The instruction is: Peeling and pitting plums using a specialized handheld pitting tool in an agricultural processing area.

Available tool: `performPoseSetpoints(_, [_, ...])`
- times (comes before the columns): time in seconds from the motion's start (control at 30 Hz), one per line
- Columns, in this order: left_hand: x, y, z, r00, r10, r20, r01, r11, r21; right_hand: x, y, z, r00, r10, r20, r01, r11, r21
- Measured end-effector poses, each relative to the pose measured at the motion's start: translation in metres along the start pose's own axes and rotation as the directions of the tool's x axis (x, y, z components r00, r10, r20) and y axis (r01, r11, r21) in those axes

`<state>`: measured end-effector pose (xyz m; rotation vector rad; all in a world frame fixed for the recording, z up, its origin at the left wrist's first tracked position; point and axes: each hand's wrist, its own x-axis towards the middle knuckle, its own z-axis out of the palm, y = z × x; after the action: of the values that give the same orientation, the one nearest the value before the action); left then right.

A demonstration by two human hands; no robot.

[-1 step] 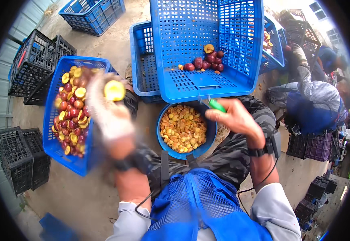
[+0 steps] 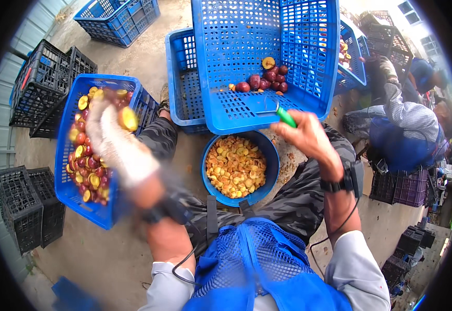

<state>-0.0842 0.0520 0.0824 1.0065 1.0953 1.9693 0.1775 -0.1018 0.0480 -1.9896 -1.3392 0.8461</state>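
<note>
Fingers (image 2: 289,136) of the right hand (image 2: 313,137) wrap one green-handled tool (image 2: 286,117); the pale-gloved left hand (image 2: 119,147), blurred, seems to pinch one plum half (image 2: 128,119).
Head view, clock centred on one round bucket (image 2: 273,161), between the knees and so probably within both hands' reach, heaped with uncounted yellow pieces (image 2: 236,166): the right hand is at 2; the left, towards 10, is over one crate (image 2: 78,207) of uncountable plums (image 2: 95,181). At 12, one tilted crate (image 2: 236,46), likely slanted for access, holds roughly nine dark plums (image 2: 255,82), one yellow half (image 2: 268,62).
</note>
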Motion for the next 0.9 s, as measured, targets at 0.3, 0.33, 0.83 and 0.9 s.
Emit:
performPoseSetpoints(0.3, [-0.059, 0.011, -0.018, 0.906, -0.323, 0.274, 0.284, 0.943, 0.174, 0.166, 0.07, 0.023, 0.982, 0.155, -0.105, -0.188, 0.827, -0.53])
performPoseSetpoints(0.33, [-0.063, 0.016, -0.021, 0.885, -0.323, 0.335, 0.246, 0.936, 0.253, 0.172, 0.068, 0.03, 0.98, 0.181, -0.077, -0.193, 0.804, -0.563])
performPoseSetpoints(0.83, [-0.092, -0.019, -0.006, 0.118, -0.698, 0.706, 0.958, 0.268, 0.104, 0.063, -0.033, 0.014, 0.92, -0.34, -0.196, 0.363, 0.927, 0.095])
performPoseSetpoints(0.9, [-0.1, -0.022, 0.013, 0.028, -0.677, 0.735, 0.999, 0.043, 0.001, 0.033, -0.036, 0.024, 0.739, -0.668, -0.091, 0.652, 0.742, -0.155])
